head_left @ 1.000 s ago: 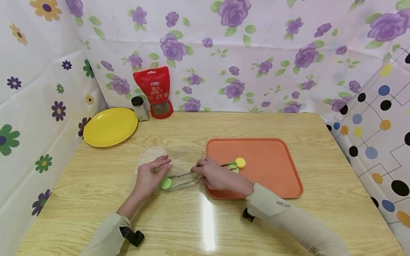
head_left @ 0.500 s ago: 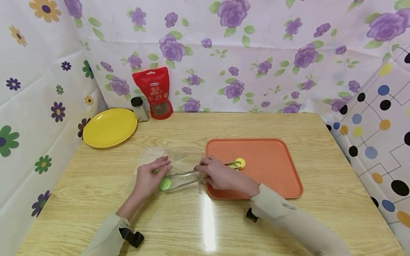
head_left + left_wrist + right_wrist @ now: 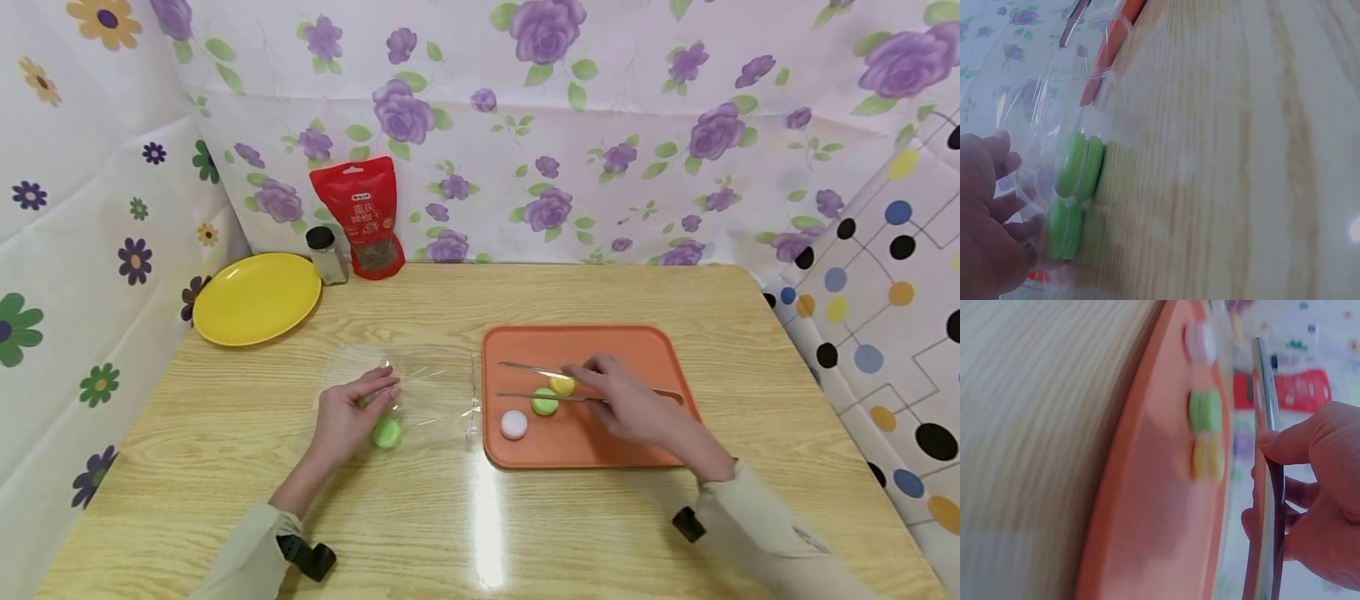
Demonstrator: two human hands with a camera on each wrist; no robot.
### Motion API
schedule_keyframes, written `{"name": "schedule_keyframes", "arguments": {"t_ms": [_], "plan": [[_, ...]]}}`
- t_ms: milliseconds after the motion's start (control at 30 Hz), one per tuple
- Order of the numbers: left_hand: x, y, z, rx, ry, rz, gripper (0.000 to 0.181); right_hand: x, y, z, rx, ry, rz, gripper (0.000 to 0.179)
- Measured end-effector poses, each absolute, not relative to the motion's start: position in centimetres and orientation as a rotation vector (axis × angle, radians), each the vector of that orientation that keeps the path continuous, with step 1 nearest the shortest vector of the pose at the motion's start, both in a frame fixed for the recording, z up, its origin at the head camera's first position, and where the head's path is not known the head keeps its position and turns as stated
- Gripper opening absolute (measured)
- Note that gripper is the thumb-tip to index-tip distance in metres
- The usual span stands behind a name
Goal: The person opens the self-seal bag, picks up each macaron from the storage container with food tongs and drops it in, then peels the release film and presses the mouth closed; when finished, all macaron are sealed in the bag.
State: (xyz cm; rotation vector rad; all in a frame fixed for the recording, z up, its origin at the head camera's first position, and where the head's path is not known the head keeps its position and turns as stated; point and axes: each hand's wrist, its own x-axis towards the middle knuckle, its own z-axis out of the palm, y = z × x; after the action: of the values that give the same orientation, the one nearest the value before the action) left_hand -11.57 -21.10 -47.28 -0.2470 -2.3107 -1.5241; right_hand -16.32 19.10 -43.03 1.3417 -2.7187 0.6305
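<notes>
My left hand [image 3: 356, 408] pinches the upper film of a clear plastic bag [image 3: 435, 383] lying on the table. Inside it, two green macarons [image 3: 1079, 169] sit close together in the left wrist view; the hand partly hides one of them in the head view. Over the orange tray [image 3: 600, 337], my right hand [image 3: 637, 404] grips metal tongs [image 3: 528, 368] by their arms, tips spread apart and pointing left, holding nothing. Beneath the tongs lie a yellow macaron [image 3: 562, 384] and a green macaron [image 3: 545, 403]. A whitish macaron [image 3: 513, 424] rests nearer the tray's front left corner.
A yellow plate [image 3: 257, 298] leans at the back left, beside a black-capped jar [image 3: 327, 257] and a standing red pouch [image 3: 369, 215]. Flowered cloth [image 3: 465, 125] hangs behind the wooden table [image 3: 405, 525]. The bag's mouth lies by the tray's left rim.
My right hand has drawn the tongs rightward out of the bag to above the tray, uncovering the whitish macaron. The green macaron stays in the bag. My left hand keeps its place.
</notes>
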Motion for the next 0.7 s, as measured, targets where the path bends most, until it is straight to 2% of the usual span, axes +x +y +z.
{"name": "schedule_keyframes", "arguments": {"t_ms": [367, 533, 700], "plan": [[-11.7, -20.9, -47.3, -0.234, -2.322, -1.544, 0.015, -15.5, 26.6, -44.1, 1.178, -2.702, 0.552, 0.060], [-11.5, -20.6, -46.9, -0.225, -2.323, -1.521, 0.014, -15.4, 27.9, -44.7, 1.165, -2.728, 0.524, 0.059], [-10.6, -19.8, -45.1, -0.246, -2.322, -1.501, 0.013, -15.3, 28.0, -45.0, 1.144, -2.781, 0.514, 0.058]]}}
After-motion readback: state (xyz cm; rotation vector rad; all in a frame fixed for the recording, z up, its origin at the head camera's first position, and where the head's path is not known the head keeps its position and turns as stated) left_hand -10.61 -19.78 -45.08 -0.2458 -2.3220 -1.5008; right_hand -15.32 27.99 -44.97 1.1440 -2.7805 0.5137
